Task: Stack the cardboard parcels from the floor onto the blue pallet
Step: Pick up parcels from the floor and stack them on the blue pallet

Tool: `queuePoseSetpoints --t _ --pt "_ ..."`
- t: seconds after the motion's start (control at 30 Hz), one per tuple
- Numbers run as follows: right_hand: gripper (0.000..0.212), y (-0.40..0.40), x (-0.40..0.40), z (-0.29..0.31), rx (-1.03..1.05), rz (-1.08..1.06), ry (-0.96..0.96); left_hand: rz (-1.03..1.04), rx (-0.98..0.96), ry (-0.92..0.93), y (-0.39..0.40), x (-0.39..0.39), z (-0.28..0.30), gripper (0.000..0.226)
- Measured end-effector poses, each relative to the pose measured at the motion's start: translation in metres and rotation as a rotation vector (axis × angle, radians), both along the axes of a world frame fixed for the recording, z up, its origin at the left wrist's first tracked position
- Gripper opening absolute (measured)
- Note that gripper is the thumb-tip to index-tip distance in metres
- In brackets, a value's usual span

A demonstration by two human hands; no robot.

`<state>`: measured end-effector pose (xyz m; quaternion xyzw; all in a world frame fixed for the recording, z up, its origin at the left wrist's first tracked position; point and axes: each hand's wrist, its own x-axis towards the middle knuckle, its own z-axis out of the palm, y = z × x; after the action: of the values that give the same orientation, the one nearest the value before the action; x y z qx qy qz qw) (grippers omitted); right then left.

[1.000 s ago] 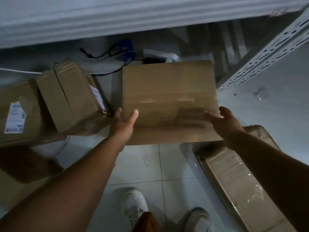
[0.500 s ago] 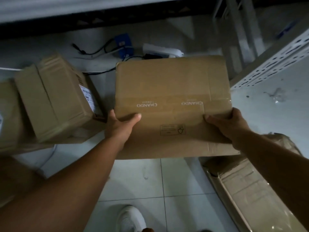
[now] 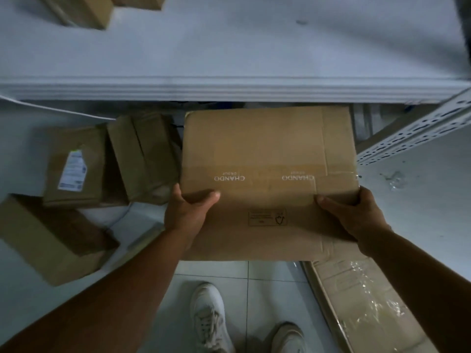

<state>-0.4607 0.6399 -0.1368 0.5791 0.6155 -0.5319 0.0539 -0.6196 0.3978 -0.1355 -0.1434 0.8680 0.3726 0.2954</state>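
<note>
Since the earlier frame the big parcel point(image 3: 267, 174) has come up higher, in front of the white shelf point(image 3: 229, 59), which hides the floor behind. Left hand point(image 3: 187, 215) and right hand point(image 3: 354, 215) grip its near corners, fingers underneath unseen. Smaller parcels point(image 3: 107, 161) lie left, blurred; their label point(image 3: 72, 171) is unreadable.
</note>
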Motion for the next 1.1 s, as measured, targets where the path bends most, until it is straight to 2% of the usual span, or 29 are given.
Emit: queuePoseSetpoints --t 0.2,0.33,0.6,0.87,1.1 --pt "0.079 -0.022 0.009 0.068 -0.043 0.112 0.004 0.054 -0.034 0.051 -0.037 0.034 0.065 0.085" --pt "0.073 -0.042 0.017 0.107 -0.053 0.220 -0.003 0.131 -0.026 0.041 -0.066 0.065 0.105 0.084" --pt "0.083 -0.096 0.007 0.161 -0.017 0.457 -0.008 0.379 -0.037 0.029 -0.138 0.117 0.173 0.079" --pt "0.080 -0.190 0.000 0.224 0.015 0.698 0.029 0.601 -0.007 0.058 -0.235 0.170 0.227 0.079" --pt "0.083 -0.307 0.009 0.271 0.086 0.920 0.032 0.749 0.018 0.117 -0.349 0.227 0.273 0.080"
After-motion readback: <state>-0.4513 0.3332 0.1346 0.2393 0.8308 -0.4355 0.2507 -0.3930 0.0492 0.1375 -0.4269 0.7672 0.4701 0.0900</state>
